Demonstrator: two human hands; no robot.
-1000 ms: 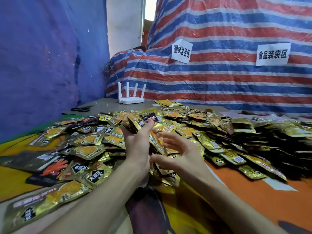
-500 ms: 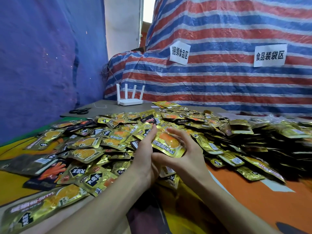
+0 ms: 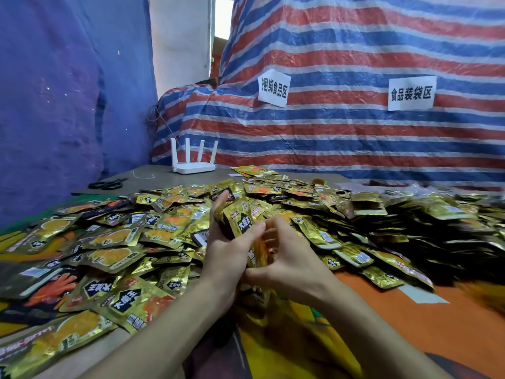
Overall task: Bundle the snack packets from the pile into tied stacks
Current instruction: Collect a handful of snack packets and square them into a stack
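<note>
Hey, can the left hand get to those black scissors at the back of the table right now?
Probably not yet: the left hand grips a stack of packets, and the scissors lie beyond the pile.

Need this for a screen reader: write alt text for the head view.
A left hand and right hand grip a small stack of gold snack packets above a large pile on the table. Scissors and a white router lie behind it.

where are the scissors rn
In the head view the scissors lie far left on the bare grey tabletop, beyond the packet pile, left of a loose white string and the white router.
</note>
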